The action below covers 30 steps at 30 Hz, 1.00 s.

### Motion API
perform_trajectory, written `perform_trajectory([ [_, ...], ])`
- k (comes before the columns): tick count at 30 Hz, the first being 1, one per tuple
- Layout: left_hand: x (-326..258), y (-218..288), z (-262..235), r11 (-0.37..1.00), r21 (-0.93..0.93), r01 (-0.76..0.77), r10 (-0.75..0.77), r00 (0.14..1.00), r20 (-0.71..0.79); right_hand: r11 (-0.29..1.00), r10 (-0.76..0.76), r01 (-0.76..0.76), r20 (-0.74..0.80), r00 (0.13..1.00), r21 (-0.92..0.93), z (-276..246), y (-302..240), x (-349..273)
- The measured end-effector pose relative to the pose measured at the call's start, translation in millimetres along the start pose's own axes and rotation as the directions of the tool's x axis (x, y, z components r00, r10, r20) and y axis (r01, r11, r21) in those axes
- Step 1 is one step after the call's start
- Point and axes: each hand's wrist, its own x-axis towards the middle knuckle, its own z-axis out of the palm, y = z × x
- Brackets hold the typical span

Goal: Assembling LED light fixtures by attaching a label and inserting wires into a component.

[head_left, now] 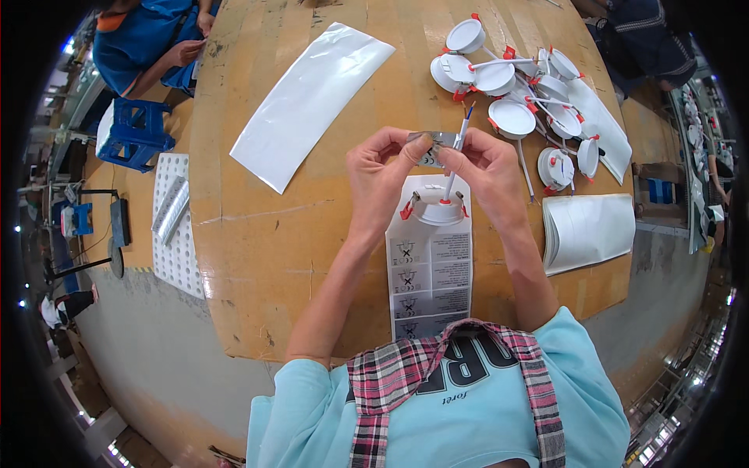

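Observation:
A small silver label [428,158] is pinched between the fingertips of my left hand [382,170] and my right hand [490,173]. It lies against the white cable [450,181] of a round downlight; how far it wraps round is hidden by my fingers. The cable's bare-ended coloured wires stick up above my right fingers. Below my hands, the white downlight [438,214] with red spring clips rests on a label sheet [429,269] printed with rows of silver labels.
Several white downlights [512,118] with red clips are heaped at the far right. A blank glossy sheet [312,105] lies left of centre, and a stack of white sheets [591,230] to the right. Beyond the table's left edge are a blue stool [134,132] and a co-worker's hand [185,53].

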Motion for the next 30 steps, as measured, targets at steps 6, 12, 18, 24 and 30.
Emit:
perform_trajectory([
  [6, 5.3, 0.9, -1.4, 0.996, -0.082, 0.044, -0.036, 0.995, 0.097, 1.0, -0.019, 0.02, -0.062, 0.998, 0.02, 0.9, 1.9, -1.1],
  [12, -3.2, 7.6, 3.4, 0.987, -0.024, 0.161, -0.151, 0.963, 0.224, 0.994, -0.084, 0.094, -0.141, 0.986, 0.064, 6.5, -2.7, -5.1],
  [18, -0.1, -0.2, -1.5, 0.99, -0.087, 0.108, -0.096, 0.987, 0.129, 0.992, -0.121, 0.116, -0.107, 0.987, -0.053, 5.0, -4.6, -6.6],
  [24, 1.2, 3.3, -5.1, 0.973, -0.187, 0.137, -0.12, 0.988, 0.097, 0.999, -0.039, 0.039, -0.023, 0.999, -0.016, 3.4, -5.5, -6.2],
  [30, 4.2, 3.7, -8.7, 0.992, -0.089, 0.093, -0.086, 0.993, 0.085, 0.996, -0.025, 0.034, 0.096, 0.995, -0.088, 4.4, -6.6, -6.8],
])
